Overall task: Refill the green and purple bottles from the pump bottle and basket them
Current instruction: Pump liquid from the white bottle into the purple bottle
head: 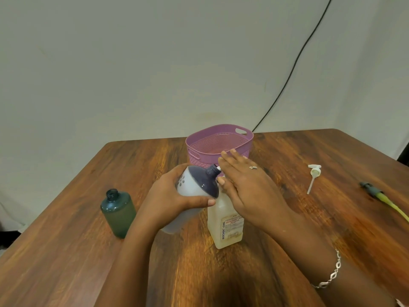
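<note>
**Purple bottle held tilted beside the pump bottle**

At the left of the wooden table (66,251), the green bottle (118,212) is seen standing upright and uncapped, well apart from both hands. Next to it, the purple bottle (197,187), pale-bodied with a dark purple shoulder, is gripped by the left hand (174,200), whose fingers and thumb are curled round its body. It is held tilted, its open neck pointed up and to the right. Just beside it the pump bottle (225,222), translucent and labelled, is stood on the table, its top hidden behind the right hand (245,185). That hand is held flat, fingers straight and pressed together, the thumb tip close to the purple bottle's neck. Behind the hands the purple basket (219,142) is set. Further right, the white pump head (314,176) is laid on the table.
</note>
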Action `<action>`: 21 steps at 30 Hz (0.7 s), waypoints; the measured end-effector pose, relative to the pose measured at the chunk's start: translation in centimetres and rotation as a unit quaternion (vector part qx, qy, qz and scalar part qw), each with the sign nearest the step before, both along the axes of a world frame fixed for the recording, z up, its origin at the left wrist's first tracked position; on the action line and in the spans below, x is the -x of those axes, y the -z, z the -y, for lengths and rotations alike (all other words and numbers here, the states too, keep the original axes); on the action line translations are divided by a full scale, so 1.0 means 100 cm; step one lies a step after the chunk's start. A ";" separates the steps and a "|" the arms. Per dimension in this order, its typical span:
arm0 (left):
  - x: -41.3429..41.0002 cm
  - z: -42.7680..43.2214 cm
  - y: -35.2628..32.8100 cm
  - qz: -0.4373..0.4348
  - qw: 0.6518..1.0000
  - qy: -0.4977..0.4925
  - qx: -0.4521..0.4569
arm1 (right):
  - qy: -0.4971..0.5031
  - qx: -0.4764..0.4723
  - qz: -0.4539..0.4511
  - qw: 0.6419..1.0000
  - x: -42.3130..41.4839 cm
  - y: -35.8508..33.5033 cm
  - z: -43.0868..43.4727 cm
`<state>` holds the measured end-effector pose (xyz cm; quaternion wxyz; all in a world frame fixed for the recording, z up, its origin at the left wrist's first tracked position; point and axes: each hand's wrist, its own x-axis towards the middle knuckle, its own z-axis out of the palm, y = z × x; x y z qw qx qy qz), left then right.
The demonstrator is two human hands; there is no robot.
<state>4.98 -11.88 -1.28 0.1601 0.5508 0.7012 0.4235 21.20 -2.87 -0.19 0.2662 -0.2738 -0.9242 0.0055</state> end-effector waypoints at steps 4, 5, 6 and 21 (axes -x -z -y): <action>-0.003 -0.002 0.003 0.006 1.000 0.009 0.006 | 0.012 0.001 -0.022 1.000 0.002 0.020 -0.002; -0.004 -0.002 0.003 0.004 1.000 0.008 0.006 | 0.011 0.006 -0.015 1.000 0.002 0.021 -0.002; -0.004 -0.002 0.003 0.002 1.000 0.006 0.007 | 0.010 0.006 -0.012 1.000 0.002 0.022 -0.002; 0.000 -0.005 0.003 -0.001 1.000 0.022 -0.002 | 0.016 0.004 -0.029 0.999 0.005 0.024 -0.002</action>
